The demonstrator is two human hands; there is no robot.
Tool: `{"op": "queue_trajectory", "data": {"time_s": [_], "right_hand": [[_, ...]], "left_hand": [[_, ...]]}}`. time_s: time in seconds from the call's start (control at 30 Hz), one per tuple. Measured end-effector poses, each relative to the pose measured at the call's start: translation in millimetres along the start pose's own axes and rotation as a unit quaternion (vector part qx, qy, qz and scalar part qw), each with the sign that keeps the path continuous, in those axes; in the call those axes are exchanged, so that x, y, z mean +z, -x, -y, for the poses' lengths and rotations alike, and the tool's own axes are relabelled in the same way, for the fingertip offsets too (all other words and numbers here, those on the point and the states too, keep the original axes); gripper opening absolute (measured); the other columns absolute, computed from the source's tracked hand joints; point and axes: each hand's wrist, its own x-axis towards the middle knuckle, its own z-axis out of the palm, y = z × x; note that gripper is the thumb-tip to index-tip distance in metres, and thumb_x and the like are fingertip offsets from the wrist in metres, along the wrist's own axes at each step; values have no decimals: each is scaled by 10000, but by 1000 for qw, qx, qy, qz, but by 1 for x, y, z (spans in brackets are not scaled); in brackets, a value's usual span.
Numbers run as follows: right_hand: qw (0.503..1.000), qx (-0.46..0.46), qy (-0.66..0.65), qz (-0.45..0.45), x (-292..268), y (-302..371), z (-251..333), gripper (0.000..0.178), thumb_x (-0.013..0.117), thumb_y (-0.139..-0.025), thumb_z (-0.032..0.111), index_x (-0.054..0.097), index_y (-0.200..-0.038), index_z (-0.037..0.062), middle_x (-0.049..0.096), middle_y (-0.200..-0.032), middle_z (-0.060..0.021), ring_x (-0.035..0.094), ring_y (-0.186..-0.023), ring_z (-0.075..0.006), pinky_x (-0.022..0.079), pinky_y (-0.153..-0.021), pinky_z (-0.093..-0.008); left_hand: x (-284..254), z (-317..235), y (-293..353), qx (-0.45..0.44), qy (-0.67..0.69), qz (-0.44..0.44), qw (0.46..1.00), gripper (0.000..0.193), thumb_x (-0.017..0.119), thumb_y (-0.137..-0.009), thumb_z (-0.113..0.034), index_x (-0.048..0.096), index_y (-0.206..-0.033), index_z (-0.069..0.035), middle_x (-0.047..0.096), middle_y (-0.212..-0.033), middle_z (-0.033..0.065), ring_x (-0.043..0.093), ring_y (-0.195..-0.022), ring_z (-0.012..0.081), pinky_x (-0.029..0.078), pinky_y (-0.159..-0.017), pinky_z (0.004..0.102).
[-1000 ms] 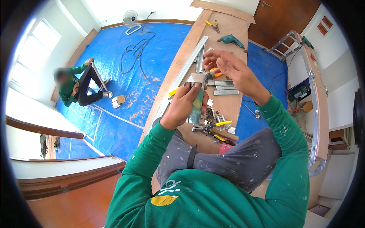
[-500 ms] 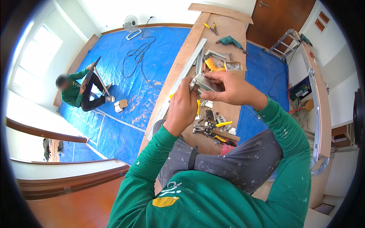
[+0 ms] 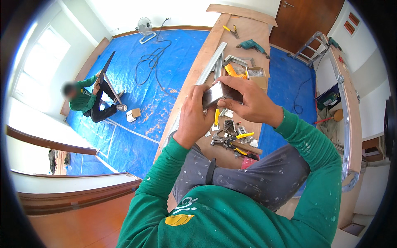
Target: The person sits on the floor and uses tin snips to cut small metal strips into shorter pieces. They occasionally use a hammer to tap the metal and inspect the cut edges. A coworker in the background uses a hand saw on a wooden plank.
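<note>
Above the wooden work surface (image 3: 186,89), both hands grip a short piece of bent metal channel (image 3: 213,95) with a shiny face. My left hand (image 3: 193,113) wraps its left end, fingers on the far side. My right hand (image 3: 254,101) holds the other end, its thumb pressed on the near edge. Below the hands lie pliers with yellow and black handles (image 3: 244,153), a wooden tool handle (image 3: 247,147) and several small metal parts (image 3: 228,127). An orange tool (image 3: 232,71) and an opened cardboard box (image 3: 261,80) sit just beyond.
Long metal channels (image 3: 211,66), a green drill (image 3: 253,46) and yellow-handled pliers (image 3: 231,32) lie farther up the board. Blue sheeting (image 3: 178,45) covers the floor. At left, a seated co-worker (image 3: 84,99) holds a long dark piece near a small box (image 3: 133,115). A ladder (image 3: 308,49) stands right.
The metal piece has been turned in my hands, so a broad shiny face now shows. My right hand has shifted its grip. The co-worker's dark piece has tilted more upright.
</note>
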Motion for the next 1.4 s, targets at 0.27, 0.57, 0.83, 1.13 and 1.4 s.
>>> {"op": "queue_trajectory", "data": {"time_s": [0.27,0.57,0.83,1.13,1.4], "right_hand": [[999,-33,8,8,-6,-2,2,628,791,-946,387,592,-1390,-10,685,-1261,-222,696,-1083,-352,553,-957,-422],[998,-22,28,45,-3,-3,-13,533,776,-944,264,615,-1383,8,706,-1233,-213,706,-1078,-355,556,-950,-431],[997,16,-1,73,23,1,-67,478,722,-991,253,617,-1402,33,715,-1160,-232,708,-1045,-379,552,-921,-440],[985,71,56,148,7,6,-71,734,860,-867,340,558,-1459,30,693,-1255,-209,686,-1147,-348,535,-1002,-432],[982,52,71,168,11,3,-59,747,879,-835,305,558,-1448,23,696,-1245,-186,696,-1116,-348,543,-993,-438]], "left_hand": [[-15,5,2,-45,-54,18,997,277,805,-807,-137,627,-973,-4,636,-746,190,656,-673,375,494,-626,432],[-19,2,4,-114,-79,41,990,368,855,-829,-252,607,-914,6,638,-729,196,649,-672,372,489,-623,442],[12,14,43,-246,104,109,958,523,851,-899,-430,594,-1038,5,597,-769,52,530,-658,136,424,-587,347],[26,27,79,-316,315,34,895,419,756,-1011,-224,515,-1276,-6,598,-889,-7,562,-703,59,450,-583,236],[34,37,92,-277,374,-2,885,379,762,-1012,-233,510,-1200,-22,587,-918,11,554,-759,62,476,-646,251]]}}
